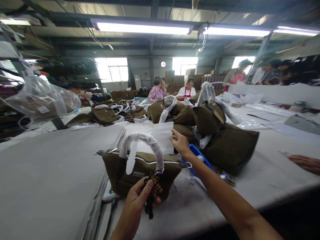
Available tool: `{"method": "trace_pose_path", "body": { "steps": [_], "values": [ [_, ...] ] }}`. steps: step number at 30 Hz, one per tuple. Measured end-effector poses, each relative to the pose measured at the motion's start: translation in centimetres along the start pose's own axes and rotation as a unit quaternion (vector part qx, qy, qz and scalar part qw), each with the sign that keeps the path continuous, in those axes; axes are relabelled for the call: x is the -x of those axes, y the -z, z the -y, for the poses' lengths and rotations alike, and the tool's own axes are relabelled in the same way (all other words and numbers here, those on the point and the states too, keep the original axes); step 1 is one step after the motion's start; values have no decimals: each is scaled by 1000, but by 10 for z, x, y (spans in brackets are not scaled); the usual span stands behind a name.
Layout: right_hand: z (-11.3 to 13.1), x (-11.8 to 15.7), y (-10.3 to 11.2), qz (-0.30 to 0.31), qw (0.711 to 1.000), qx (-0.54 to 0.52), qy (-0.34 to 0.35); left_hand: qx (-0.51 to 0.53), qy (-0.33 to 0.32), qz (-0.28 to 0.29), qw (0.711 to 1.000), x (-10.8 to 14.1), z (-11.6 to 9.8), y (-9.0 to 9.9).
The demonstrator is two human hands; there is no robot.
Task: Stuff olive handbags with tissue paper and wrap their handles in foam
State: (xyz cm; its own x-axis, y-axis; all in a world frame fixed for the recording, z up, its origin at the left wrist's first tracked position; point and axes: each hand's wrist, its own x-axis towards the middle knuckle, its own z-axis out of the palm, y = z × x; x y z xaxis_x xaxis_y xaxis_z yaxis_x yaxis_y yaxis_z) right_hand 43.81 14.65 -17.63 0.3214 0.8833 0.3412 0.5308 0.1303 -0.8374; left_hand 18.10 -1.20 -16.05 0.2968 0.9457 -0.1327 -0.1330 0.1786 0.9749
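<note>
In front of me an olive-brown handbag [125, 185] stands upright on the table, its handle [142, 136] wrapped in white film. A silver zipper [155, 162] runs along its top. My left hand [140, 196] pinches a leopard-print charm [154, 183] that hangs from the handle's base at the bag's front. Beyond the bag, my right hand [180, 142] is closed with thumb and finger on the edge of a white sheet [163, 136]. That sheet rises behind the handle, and its lower part is hidden by the bag.
Several more olive bags [225, 146] are heaped behind and to the right. Next to my right forearm lies a blue tray [200, 156]. A stack of large grey-white sheets [55, 173] covers the left side. Another person's hand [306, 163] rests at the right edge.
</note>
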Motion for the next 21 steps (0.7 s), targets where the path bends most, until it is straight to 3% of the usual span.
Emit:
{"method": "trace_pose_path", "body": {
  "steps": [5,9,11,14,16,21],
  "values": [
    [8,37,44,-103,992,-69,19,6,-6,4,1000,-3,1,2],
    [9,107,83,-251,940,-229,-22,18,3,-11,1000,-5,3,0],
    [7,149,99,-275,924,-259,-66,28,3,-27,999,-5,4,-2],
    [2,206,112,-253,920,-255,-155,48,-2,-48,998,-6,3,-8],
    [0,235,110,-202,932,-227,-197,59,-3,-56,997,-7,3,-13],
    [-2,273,74,-34,946,-210,-244,-50,-71,-75,993,-3,5,-22]
  ]
}}
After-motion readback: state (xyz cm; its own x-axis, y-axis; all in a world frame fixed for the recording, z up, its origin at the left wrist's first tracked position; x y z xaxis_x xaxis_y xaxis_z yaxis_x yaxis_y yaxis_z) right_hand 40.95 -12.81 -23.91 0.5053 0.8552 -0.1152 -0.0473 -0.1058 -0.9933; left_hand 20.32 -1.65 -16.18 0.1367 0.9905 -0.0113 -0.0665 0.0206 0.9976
